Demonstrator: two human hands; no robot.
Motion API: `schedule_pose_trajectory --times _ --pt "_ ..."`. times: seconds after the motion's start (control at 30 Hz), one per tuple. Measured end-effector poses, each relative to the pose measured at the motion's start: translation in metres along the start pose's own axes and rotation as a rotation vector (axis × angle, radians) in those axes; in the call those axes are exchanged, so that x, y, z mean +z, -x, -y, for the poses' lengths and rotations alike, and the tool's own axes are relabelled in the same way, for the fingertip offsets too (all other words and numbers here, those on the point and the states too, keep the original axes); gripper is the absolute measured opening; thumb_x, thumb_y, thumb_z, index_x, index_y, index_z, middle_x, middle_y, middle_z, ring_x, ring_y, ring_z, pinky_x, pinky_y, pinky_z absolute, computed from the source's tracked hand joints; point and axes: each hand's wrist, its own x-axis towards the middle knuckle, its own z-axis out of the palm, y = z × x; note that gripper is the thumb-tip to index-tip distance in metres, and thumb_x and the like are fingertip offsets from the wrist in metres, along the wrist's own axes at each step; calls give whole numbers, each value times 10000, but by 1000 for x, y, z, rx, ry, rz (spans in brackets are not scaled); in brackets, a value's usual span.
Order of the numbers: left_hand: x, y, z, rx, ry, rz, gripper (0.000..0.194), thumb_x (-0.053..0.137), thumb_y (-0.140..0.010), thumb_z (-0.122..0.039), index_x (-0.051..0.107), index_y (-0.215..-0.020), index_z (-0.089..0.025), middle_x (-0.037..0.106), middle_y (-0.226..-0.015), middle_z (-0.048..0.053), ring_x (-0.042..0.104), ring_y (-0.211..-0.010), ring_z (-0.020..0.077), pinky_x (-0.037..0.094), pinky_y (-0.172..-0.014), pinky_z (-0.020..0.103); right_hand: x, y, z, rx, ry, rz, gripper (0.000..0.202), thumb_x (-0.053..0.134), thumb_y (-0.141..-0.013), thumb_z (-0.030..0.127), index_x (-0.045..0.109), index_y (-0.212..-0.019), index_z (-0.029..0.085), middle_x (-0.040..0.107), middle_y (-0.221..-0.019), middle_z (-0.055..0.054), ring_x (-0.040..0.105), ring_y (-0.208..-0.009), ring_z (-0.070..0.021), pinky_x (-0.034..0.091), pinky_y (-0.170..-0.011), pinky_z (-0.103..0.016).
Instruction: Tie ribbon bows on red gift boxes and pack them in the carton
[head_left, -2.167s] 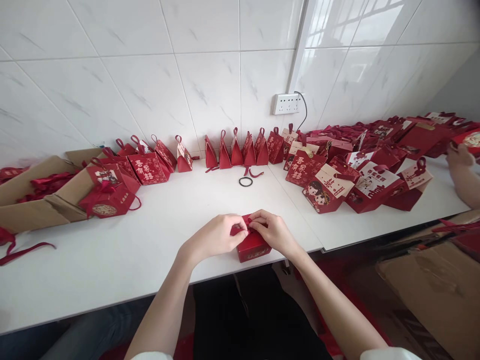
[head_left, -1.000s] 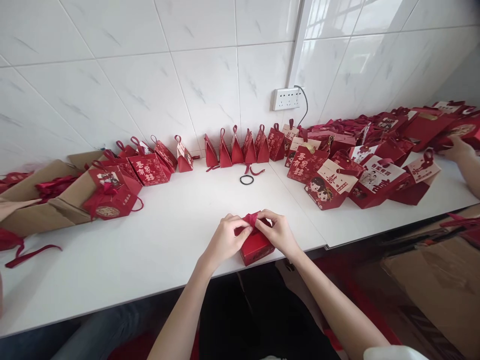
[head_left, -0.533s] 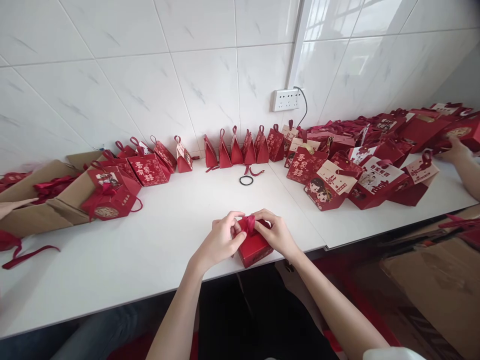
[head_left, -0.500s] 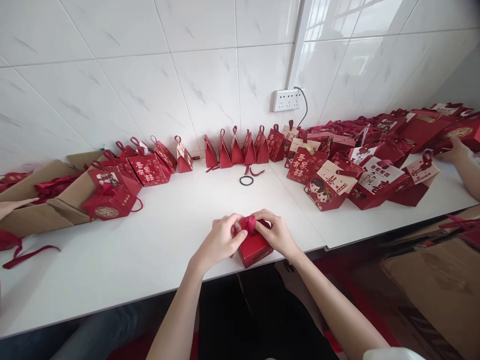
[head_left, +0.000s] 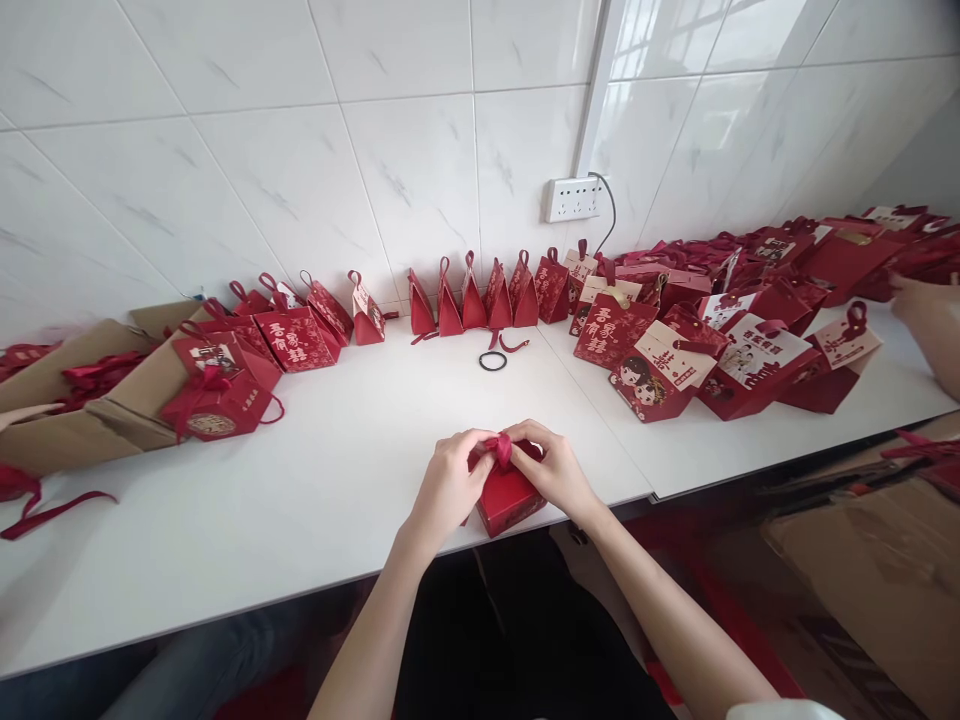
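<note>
A small red box (head_left: 511,503) rests at the front edge of the white table (head_left: 360,470), between my hands. On its top is a dark pink ribbon (head_left: 502,450) gathered in a knot or bow. My left hand (head_left: 454,478) pinches the ribbon's left side between thumb and fingers. From the right, my right hand (head_left: 551,465) pinches the other side, its fingertips close to the knot. Both hands partly cover the box top. A black ring (head_left: 493,361) lies on the table beyond them.
Red gift boxes (head_left: 448,300) stand along the tiled wall. More boxes (head_left: 664,370) crowd the right side. At left are a cardboard box (head_left: 82,430) with red ribbons and a ribboned red box (head_left: 217,405). Other people's hands (head_left: 930,325) show at both edges.
My left hand has shifted slightly right, closer to the knot, and the ribbon looks more bunched. The other person's hand at the right edge has moved away from a red box.
</note>
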Motion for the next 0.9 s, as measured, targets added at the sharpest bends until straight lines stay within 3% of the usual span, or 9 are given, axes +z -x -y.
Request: schedule_pose_trajectory --times 0.17,0.3,0.5,0.73,0.9 --pt "1 1 4 -46 150 -7 136 518 -832 -229 615 -929 -223 696 -852 19 648 -816 178 519 -740 304 0 -1 1 18 19 -3 125 512 -822 217 635 -806 201 649 -848 -37 613 -814 -174 472 -747 -310" --pt "1 4 4 -91 153 22 160 526 -843 -286 626 -947 -218 706 -917 43 628 -928 203 487 -832 340 1 0 2 7 41 -7 125 514 -816 213 639 -811 197 656 -841 -39 615 -806 -176 475 -752 -320" --pt "2 7 3 -24 72 -28 211 526 -849 -360 640 -969 -231 702 -918 21 622 -888 195 398 -971 422 0 0 2 -6 47 -5 111 541 -820 240 647 -806 207 668 -839 -45 614 -798 -183 480 -747 -332" --pt "3 5 6 46 145 -48 240 450 -899 -310 662 -969 -224 670 -971 45 618 -918 176 489 -840 317 1 1 2 75 -56 -45 99 608 -777 294 616 -804 199 670 -811 -33 618 -795 -182 490 -751 -328" --pt "5 6 6 57 99 -92 210 488 -872 -296 667 -949 -216 623 -965 51 598 -927 175 484 -845 319 1 0 2 53 -51 -21 104 603 -783 295 620 -743 201 669 -808 -32 614 -824 -192 466 -792 -349"
